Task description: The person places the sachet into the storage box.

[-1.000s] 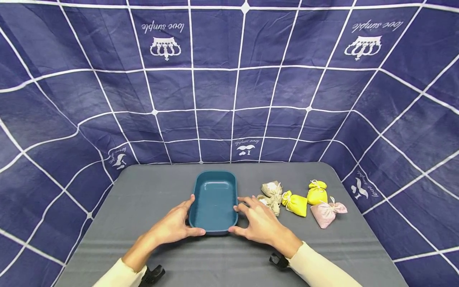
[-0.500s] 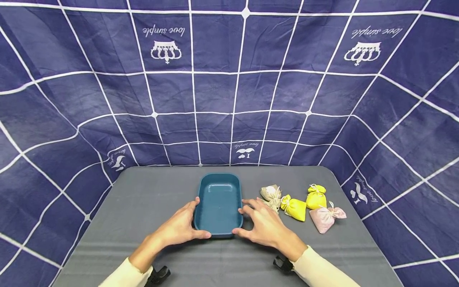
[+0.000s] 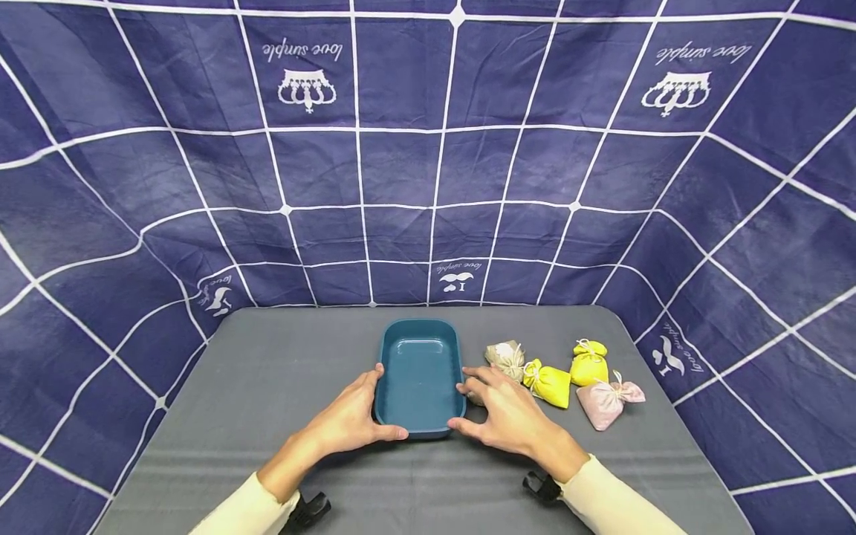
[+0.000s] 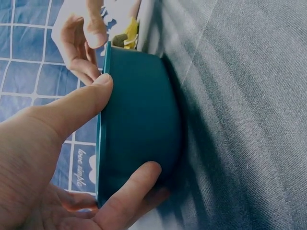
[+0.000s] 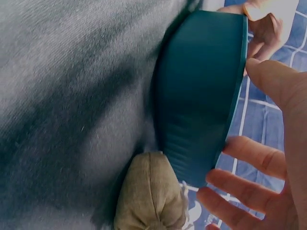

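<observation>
A deep teal plastic tray with rounded corners sits on the grey table, with nothing inside it. My left hand holds its near-left corner, thumb on the near rim and fingers along the left side. At the near-right corner my right hand holds it, thumb at the near rim and fingertips against the right side. In the right wrist view, a beige drawstring pouch lies close beside the tray. That pouch is mostly hidden under my right hand in the head view, and another beige pouch lies behind it.
Right of the beige pouches lie a yellow pouch, a second yellow pouch and a pink pouch. Blue cloth with white grid lines hangs behind the grey table and along its sides.
Both hands have moved to the right together with the teal tray, bringing it nearer the beige pouches. The right hand now covers most of the nearer beige pouch. The other pouches lie as before.
</observation>
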Motion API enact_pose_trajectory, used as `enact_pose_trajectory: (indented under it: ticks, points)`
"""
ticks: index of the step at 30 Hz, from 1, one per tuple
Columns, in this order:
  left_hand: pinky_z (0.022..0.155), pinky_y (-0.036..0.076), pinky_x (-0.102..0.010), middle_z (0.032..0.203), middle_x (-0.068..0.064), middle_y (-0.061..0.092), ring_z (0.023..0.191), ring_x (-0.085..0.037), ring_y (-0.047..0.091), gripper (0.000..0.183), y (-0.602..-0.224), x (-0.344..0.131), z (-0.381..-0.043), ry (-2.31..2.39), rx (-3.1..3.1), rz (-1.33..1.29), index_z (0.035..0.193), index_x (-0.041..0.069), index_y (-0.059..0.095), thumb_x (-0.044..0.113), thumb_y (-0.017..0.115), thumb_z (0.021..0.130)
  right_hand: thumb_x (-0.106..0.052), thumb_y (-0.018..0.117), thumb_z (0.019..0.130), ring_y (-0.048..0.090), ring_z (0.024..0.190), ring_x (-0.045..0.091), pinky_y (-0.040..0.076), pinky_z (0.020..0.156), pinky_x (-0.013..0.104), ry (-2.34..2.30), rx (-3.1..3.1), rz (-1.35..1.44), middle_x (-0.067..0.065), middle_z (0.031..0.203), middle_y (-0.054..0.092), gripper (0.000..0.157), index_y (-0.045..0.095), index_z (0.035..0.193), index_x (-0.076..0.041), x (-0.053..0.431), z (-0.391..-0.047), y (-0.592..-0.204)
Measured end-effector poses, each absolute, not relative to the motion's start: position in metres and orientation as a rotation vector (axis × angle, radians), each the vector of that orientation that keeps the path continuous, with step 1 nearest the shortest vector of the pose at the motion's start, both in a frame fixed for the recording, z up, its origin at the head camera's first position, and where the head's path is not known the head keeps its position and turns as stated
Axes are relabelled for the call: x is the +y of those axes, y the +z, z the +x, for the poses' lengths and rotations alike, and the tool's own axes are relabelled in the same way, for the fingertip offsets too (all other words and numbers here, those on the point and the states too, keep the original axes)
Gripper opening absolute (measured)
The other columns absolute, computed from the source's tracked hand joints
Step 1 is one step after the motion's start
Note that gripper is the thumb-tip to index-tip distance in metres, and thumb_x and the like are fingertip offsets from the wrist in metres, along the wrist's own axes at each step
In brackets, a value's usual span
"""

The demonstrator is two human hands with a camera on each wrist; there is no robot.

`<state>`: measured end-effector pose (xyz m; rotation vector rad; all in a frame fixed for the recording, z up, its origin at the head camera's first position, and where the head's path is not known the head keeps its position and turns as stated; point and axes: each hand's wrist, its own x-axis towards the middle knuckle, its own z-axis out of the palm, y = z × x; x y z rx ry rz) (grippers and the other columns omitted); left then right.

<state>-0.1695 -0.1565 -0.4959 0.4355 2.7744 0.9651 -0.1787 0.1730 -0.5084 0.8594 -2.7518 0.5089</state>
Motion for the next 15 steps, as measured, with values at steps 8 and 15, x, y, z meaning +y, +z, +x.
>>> enact_pose_trajectory:
  ticks: [8,15]
  points:
    - [0.132,0.049,-0.066,0.179,-0.035,0.047,0.162,-0.051,0.056,0.138,-0.497,-0.157,-0.17,0.96,2.773,0.421,0.177,-0.012,0.033,0.054,0.107,0.081,-0.06,0.091,0.097,0.071,0.149,0.033,0.064,0.117,0.058,0.624,-2.771,0.749,0.007,0.161,0.073,0.067,0.077,0.149,-0.019,0.188,-0.18,-0.515]
    - [0.133,0.047,-0.066,0.181,-0.033,0.044,0.164,-0.05,0.053,0.138,-0.498,-0.158,-0.171,0.986,2.754,0.417,0.179,-0.009,0.032,0.055,0.106,0.082,-0.051,0.098,0.093,0.073,0.144,0.033,0.065,0.112,0.059,0.634,-2.739,0.634,0.004,0.157,0.072,0.076,0.069,0.156,-0.02,0.204,-0.185,-0.524]
